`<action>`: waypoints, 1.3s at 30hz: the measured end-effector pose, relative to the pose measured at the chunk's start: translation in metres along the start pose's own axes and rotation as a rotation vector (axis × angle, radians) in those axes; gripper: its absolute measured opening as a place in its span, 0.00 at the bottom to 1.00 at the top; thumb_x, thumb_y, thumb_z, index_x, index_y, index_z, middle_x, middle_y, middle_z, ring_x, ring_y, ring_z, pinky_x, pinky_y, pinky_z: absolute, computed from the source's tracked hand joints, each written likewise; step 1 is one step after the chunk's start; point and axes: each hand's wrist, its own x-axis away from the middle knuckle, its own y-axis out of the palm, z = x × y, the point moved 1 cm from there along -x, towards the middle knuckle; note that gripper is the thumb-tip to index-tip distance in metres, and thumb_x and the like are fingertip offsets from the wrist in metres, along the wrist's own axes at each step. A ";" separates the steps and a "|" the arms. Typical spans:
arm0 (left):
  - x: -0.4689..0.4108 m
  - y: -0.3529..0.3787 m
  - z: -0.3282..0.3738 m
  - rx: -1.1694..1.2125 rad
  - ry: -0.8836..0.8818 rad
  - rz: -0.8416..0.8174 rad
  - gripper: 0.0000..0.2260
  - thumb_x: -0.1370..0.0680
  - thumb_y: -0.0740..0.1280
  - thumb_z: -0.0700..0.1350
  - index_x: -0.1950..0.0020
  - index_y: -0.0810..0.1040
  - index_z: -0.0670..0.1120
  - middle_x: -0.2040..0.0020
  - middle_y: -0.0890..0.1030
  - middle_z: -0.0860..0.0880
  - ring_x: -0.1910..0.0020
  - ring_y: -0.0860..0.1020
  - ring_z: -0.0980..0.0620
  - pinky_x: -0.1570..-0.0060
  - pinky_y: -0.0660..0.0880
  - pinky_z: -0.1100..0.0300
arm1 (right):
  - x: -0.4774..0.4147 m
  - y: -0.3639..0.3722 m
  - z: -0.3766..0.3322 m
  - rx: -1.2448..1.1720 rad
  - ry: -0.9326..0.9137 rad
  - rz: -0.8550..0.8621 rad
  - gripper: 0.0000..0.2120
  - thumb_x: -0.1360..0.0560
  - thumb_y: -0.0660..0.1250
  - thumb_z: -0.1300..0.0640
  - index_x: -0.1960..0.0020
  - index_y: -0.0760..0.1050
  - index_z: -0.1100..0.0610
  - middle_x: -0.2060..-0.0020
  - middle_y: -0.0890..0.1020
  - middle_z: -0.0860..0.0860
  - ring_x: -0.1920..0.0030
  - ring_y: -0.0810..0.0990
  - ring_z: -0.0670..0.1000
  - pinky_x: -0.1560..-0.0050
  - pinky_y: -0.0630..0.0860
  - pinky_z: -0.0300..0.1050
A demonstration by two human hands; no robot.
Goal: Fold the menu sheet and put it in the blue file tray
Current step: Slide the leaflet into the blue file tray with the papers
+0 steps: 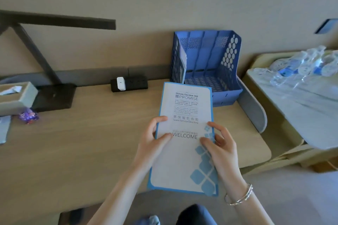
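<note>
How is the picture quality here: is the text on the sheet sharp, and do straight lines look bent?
Head view: the large words on the menu sheet read clearly, the small print is blurred; the desk edge and lamp arm bow from wide-angle distortion; light is soft and even, without glare.

The small print on the sheet (184,133) is too blurred to read, its side edges hide behind both hands, and the lamp (36,56) and tissue box (16,97) run off the left edge.

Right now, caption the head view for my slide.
Both hands, left hand and right hand, hold menu sheet before blue file tray.
</note>
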 end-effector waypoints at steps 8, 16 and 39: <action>-0.064 0.067 0.006 0.033 0.002 -0.093 0.18 0.27 0.69 0.32 0.45 0.77 0.51 0.53 0.85 0.48 0.59 0.82 0.54 0.60 0.78 0.61 | -0.054 -0.042 -0.016 -0.012 0.009 0.112 0.18 0.26 0.70 0.70 0.41 0.75 0.53 0.53 0.87 0.52 0.57 0.87 0.58 0.62 0.84 0.50; -0.125 0.138 0.008 -0.008 -0.009 -0.008 0.18 0.28 0.70 0.32 0.45 0.77 0.53 0.53 0.84 0.51 0.60 0.82 0.59 0.61 0.76 0.67 | -0.152 -0.094 -0.020 -0.012 0.065 0.036 0.20 0.26 0.71 0.69 0.40 0.75 0.52 0.52 0.87 0.53 0.55 0.87 0.61 0.52 0.82 0.65; -0.192 0.202 0.035 -0.022 0.051 0.148 0.19 0.28 0.70 0.35 0.47 0.78 0.57 0.53 0.85 0.46 0.53 0.82 0.44 0.52 0.78 0.48 | -0.305 -0.135 -0.051 0.090 -0.019 -0.312 0.21 0.25 0.70 0.69 0.37 0.73 0.51 0.52 0.86 0.52 0.54 0.87 0.58 0.57 0.84 0.62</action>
